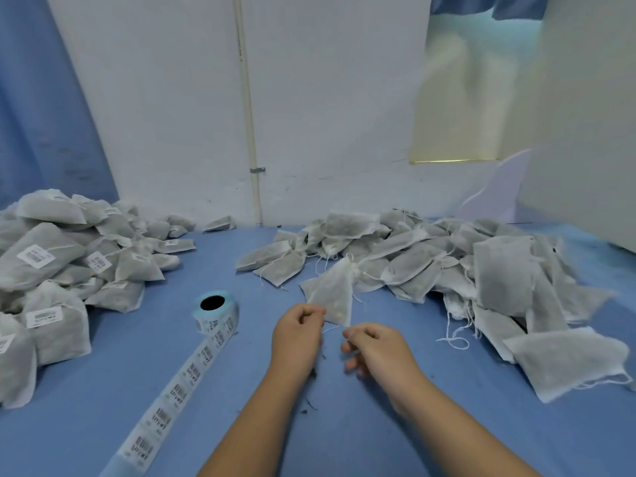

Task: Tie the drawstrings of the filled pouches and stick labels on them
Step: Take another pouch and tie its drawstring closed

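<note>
Pouch in hand [332, 294]: mid-desk, just far of both hands, gathered neck pointing far, wide end touching the left fingertips; lifted or lying flat, hard to tell.
Drawstring [329, 328]: thin white thread stretched between the two hands.
Left hand [297, 333]: grip pinched together on one end of the drawstring, fingers curled.
Right hand [377, 349]: grip clamped on the other end with thumb and forefinger, remaining fingers loose.
Step in hand: probably tying; knot too small to read as finished or not.
Label roll [215, 311]: stands left of the hands, strip of barcode labels trailing toward the near left across the blue desk [344, 435].
Done: labelled pile [58, 270] heaped far left, white stickers showing on many pouches.
Left: unlabelled pile [464, 266] on the right, large, loose strings hanging out, no stickers visible.
Progress: roughly midway, judging by the two heaps; this pouch lacks any visible label.
</note>
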